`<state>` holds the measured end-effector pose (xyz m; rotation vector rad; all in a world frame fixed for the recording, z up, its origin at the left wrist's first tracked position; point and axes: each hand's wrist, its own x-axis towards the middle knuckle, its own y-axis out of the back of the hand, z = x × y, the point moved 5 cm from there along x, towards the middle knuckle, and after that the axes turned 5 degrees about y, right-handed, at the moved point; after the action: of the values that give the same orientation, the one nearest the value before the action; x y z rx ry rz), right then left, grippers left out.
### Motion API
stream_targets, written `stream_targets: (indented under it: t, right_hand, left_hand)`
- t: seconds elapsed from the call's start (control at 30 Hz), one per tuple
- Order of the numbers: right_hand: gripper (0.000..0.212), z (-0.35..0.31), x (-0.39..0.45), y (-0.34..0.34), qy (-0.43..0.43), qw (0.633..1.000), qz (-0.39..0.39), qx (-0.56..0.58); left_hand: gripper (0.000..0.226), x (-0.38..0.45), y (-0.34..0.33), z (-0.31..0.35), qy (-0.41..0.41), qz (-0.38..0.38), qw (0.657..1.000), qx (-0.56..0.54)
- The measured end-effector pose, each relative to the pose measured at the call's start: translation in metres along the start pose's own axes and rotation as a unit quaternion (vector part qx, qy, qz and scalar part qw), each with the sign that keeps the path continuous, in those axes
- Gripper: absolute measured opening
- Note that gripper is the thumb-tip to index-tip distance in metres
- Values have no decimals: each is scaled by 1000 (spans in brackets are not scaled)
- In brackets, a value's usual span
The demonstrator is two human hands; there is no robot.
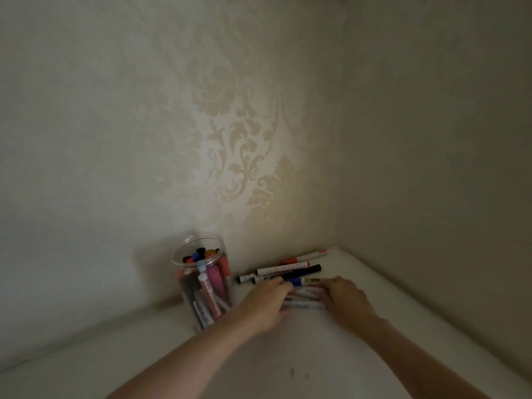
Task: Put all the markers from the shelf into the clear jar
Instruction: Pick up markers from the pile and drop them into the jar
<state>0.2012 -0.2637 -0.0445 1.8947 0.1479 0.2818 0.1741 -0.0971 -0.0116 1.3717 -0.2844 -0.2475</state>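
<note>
A clear jar (pixel 201 280) stands open on the white shelf (pixel 288 355), near the back wall, holding several coloured markers upright. To its right several loose markers (pixel 288 270) lie flat in a heap in the shelf's corner. My left hand (pixel 266 306) rests on the left ends of the nearest markers, fingers curled around them. My right hand (pixel 344 300) lies on their right ends, fingers bent over them. A blue-capped marker (pixel 294 281) shows between the two hands. The markers under my palms are partly hidden.
Patterned wallpaper covers the back wall (pixel 230 139). A plain side wall (pixel 431 168) closes the shelf on the right, just behind the markers. The light is dim.
</note>
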Motion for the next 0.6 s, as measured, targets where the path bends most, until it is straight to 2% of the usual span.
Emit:
stream_targets:
  t: [0.1, 0.23, 0.33, 0.4, 0.47, 0.53, 0.6]
  right_hand:
    - [38, 8, 4, -4, -8, 1000, -10, 11]
    - [35, 14, 7, -5, -41, 994, -38, 90]
    - [26, 11, 7, 5, -38, 986, -12, 161]
    - [16, 9, 6, 23, -51, 967, 55, 245]
    - [13, 3, 9, 42, -87, 915, 113, 379]
    - [6, -12, 14, 61, -95, 863, 141, 476]
    - [3, -41, 17, 83, -68, 833, 145, 530]
  left_hand:
    - [38, 11, -18, -11, 35, 10, 999, -21]
    - [24, 16, -21, -16, 53, 20, 995, -78]
    - [15, 11, -2, -19, 86, 41, 974, -204]
    - [12, 5, 30, -21, 130, 88, 924, -349]
    - [15, -4, 71, -21, 156, 115, 855, -482]
    - [18, -17, 117, -21, 140, 157, 812, -545]
    - [22, -37, 164, -28, 106, 222, 791, -560]
